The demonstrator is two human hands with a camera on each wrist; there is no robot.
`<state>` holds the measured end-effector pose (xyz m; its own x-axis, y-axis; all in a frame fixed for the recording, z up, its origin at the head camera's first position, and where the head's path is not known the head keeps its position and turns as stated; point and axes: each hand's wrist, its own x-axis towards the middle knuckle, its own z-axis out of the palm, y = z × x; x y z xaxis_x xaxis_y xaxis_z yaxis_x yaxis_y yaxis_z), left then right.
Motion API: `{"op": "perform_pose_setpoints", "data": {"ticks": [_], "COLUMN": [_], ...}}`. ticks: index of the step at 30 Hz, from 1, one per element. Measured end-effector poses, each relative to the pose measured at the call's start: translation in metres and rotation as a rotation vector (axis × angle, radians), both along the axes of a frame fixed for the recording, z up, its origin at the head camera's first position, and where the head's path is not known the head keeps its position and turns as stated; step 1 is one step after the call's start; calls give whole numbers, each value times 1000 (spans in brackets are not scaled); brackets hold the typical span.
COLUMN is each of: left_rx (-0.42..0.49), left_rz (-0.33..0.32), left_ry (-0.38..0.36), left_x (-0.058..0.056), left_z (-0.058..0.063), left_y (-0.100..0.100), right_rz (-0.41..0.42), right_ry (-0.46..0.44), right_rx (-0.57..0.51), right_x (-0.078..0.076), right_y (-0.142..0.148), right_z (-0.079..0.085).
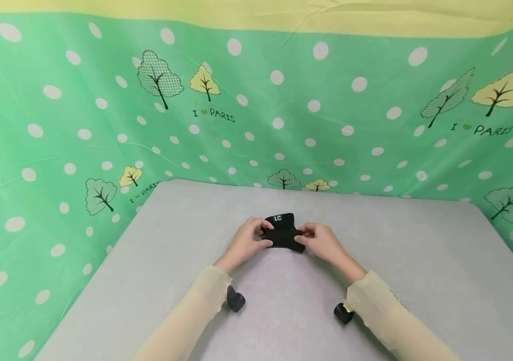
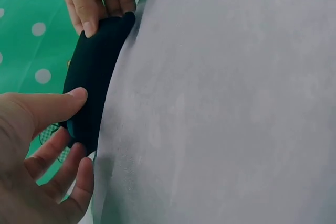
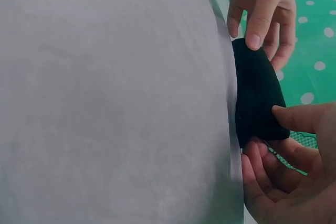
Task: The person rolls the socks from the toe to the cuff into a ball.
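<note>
A folded black piece of soft fabric (image 1: pixel 282 238) with a small white "LC" label lies near the middle of the table. My left hand (image 1: pixel 244 240) pinches its left end, thumb on the near face and fingers behind. At the other end my right hand (image 1: pixel 324 244) grips the edge between thumb and fingers. In the left wrist view the black fabric (image 2: pixel 94 72) appears as a thick, smooth fold stretched between both hands. From the right wrist, the same black fabric (image 3: pixel 257 93) shows its plain side; what it is exactly I cannot tell.
The grey table (image 1: pixel 418 250) extends around both arms. Behind it and at its sides hangs a green curtain (image 1: pixel 256 115) with white dots and trees. Small black devices (image 1: pixel 236 301) jut inward from beneath both sleeves, close above the table.
</note>
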<state>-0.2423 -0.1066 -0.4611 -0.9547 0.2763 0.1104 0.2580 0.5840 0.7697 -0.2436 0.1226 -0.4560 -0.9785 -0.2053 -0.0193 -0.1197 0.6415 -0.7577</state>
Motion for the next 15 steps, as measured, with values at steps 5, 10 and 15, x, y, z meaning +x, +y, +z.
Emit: {"op": "perform_pose_setpoints", "data": {"ticks": [5, 10, 15], "left_rx": [-6, -15, -3], "left_rz": [42, 73, 87], "left_ry": [5, -19, -63], "left_x": [-1, -5, -8], "left_z": [-3, -6, -7], "left_y": [-1, -2, -3], "right_rz": [16, 103, 163], "right_ry": [45, 182, 273], "right_rx": [-45, -121, -56], "right_x": [0, 3, 4], "right_y": [0, 2, 4], "right_z": [-1, -1, -3]}}
